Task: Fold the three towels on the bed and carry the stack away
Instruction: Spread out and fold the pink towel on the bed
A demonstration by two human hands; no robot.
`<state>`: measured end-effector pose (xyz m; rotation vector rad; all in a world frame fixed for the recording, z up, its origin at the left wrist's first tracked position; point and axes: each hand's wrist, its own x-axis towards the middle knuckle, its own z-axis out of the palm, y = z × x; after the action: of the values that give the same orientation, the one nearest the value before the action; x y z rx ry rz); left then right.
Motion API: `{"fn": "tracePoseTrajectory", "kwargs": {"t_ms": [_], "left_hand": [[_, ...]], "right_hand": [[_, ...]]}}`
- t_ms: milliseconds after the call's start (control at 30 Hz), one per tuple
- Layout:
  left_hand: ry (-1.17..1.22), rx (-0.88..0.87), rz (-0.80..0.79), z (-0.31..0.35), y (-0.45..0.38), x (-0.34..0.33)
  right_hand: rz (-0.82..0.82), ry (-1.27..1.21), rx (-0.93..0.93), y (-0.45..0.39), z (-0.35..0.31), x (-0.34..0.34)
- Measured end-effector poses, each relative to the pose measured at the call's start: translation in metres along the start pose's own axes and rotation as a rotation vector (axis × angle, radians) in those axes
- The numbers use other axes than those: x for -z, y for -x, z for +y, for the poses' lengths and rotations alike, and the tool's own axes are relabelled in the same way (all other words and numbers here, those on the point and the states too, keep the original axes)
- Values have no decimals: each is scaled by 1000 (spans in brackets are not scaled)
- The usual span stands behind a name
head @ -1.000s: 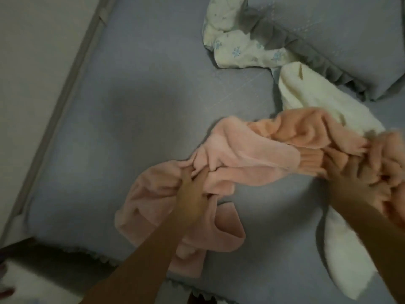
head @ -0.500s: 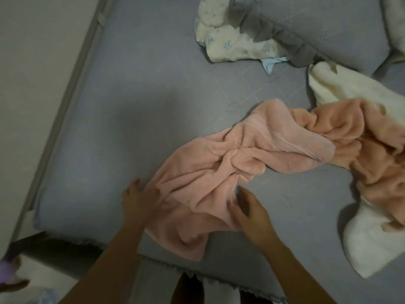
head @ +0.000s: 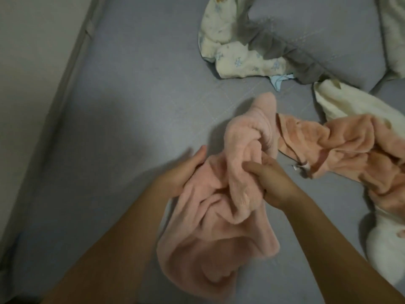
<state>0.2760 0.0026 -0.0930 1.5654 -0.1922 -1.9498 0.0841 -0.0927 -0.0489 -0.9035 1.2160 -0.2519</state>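
Note:
A crumpled light pink towel (head: 217,233) lies bunched on the grey-blue bed (head: 122,119) in front of me. My right hand (head: 270,181) grips a raised fold of it. My left hand (head: 186,170) holds its left edge, fingers partly under the cloth. To the right, a darker peach towel (head: 341,150) lies rumpled, its white tag showing. A cream towel (head: 341,104) lies under the peach one, with its lower end (head: 385,244) at the right edge.
A floral cream cloth (head: 236,55) and a grey pillow with a dark ruffle (head: 317,34) sit at the top of the bed. The bed's left edge (head: 72,69) runs along a pale wall.
Both hands went from resting at the pink towel's near edge to gripping it. The pink towel is now lifted and bunched, pulled apart from the peach one.

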Motion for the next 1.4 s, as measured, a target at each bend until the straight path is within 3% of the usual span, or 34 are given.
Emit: {"fn": "tracePoseTrajectory", "kwargs": {"t_ms": [33, 67, 133, 233, 300, 400, 433, 533, 600, 767, 933, 1033, 1200, 1267, 1333, 1400], "left_hand": [[109, -17, -59, 4, 1, 5], [140, -88, -10, 6, 5, 16], [171, -255, 217, 6, 18, 43], [121, -492, 359, -15, 72, 85], [-119, -400, 286, -43, 111, 102], [-394, -16, 50, -70, 132, 111], [-408, -13, 111, -68, 123, 113], [-291, -220, 529, -38, 64, 108], [-201, -266, 574, -8, 22, 93], [-170, -176, 291, 27, -19, 68], [137, -165, -13, 32, 19, 81], [352, -225, -266, 34, 51, 94], [626, -331, -299, 27, 66, 122], [387, -372, -8, 19, 54, 128], [-94, -449, 406, 9, 39, 130], [-399, -529, 712, 2, 28, 133]], "right_hand": [[-50, 66, -9, 5, 1, 3], [-36, 134, -19, 8, 3, 8], [132, 260, -68, 10, 6, 23], [357, 441, -195, 12, 15, 37], [380, 513, -248, 12, 24, 33], [417, 538, -215, 5, 27, 18], [457, 535, -184, -1, 24, 15], [540, 460, -105, -24, 8, 10], [515, 489, -60, -40, 0, 8], [413, 564, -37, -58, -4, 4], [308, 475, -60, -57, -5, 9], [252, 449, 36, -57, -8, 12], [436, 424, 217, -49, -5, 20], [478, 476, 216, -48, 2, 25], [454, 625, 155, -49, 7, 27], [413, 774, 118, -54, 8, 23]]}}
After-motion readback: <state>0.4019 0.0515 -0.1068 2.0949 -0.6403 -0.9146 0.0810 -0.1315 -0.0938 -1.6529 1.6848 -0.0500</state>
